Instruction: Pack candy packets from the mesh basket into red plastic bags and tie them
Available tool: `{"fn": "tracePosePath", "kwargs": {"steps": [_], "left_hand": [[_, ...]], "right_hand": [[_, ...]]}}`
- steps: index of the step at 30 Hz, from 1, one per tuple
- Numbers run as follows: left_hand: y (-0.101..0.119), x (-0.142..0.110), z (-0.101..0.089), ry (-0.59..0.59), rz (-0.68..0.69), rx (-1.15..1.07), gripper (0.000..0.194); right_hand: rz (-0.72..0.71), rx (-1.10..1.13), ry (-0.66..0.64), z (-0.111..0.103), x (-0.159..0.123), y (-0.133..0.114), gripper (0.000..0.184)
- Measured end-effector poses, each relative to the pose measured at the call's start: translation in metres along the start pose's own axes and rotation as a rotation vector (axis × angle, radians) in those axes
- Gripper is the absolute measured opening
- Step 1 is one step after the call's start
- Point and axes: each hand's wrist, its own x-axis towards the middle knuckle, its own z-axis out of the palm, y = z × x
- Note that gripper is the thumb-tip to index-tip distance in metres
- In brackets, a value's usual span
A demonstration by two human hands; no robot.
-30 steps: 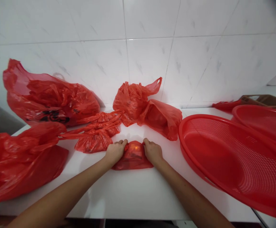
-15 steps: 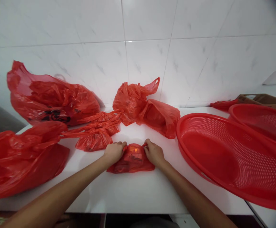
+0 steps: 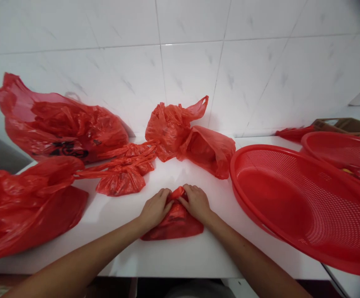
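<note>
A small red plastic bag (image 3: pixel 180 225) lies on the white tabletop (image 3: pixel 167 260) in front of me, with a rounded bulge in its middle. My left hand (image 3: pixel 155 208) is closed on the left side of its gathered top. From the other side, my right hand (image 3: pixel 198 202) pinches the same top edge. A bit of folded plastic sticks up between the two hands. What the bag holds cannot be made out through the plastic. Just behind my left hand sits a knotted red bag (image 3: pixel 122 182).
Large red bags (image 3: pixel 65 128) fill the left side. Against the tiled wall stand a tied red bag (image 3: pixel 169 130) and an open-mouthed one (image 3: pixel 212 151). At right are a red plastic basket (image 3: pixel 273 203), a second basket (image 3: pixel 347 151) and a cardboard box (image 3: pixel 347 124).
My hands have come closer together, drawing the bag's top edges inward to the middle. The bag's front edge sits slightly nearer to me. The view has tilted a little.
</note>
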Motion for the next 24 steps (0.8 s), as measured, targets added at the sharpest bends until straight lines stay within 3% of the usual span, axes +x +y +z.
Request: {"fn": "tracePosePath", "kwargs": {"steps": [6, 9, 14, 19, 22, 24], "left_hand": [[-0.007, 0.012, -0.009, -0.011, -0.033, -0.164, 0.033], [-0.019, 0.018, -0.023, 0.033, -0.093, -0.199, 0.047], [-0.042, 0.014, -0.051, 0.12, -0.224, -0.16, 0.046], [-0.048, -0.004, -0.059, 0.028, -0.287, -0.226, 0.05], [-0.046, -0.009, -0.068, -0.061, -0.293, -0.251, 0.05], [-0.041, -0.009, -0.081, -0.044, -0.304, -0.233, 0.044]], "right_hand": [[0.068, 0.124, -0.008, -0.012, 0.001, 0.005, 0.027], [0.159, 0.26, -0.06, -0.025, -0.005, 0.007, 0.04], [0.141, 0.321, -0.052, -0.04, -0.033, -0.006, 0.047], [0.057, 0.339, -0.021, -0.046, -0.058, -0.013, 0.044], [0.112, 0.41, -0.061, -0.051, -0.063, -0.008, 0.044], [0.154, 0.48, -0.068, -0.055, -0.063, -0.005, 0.043]]}}
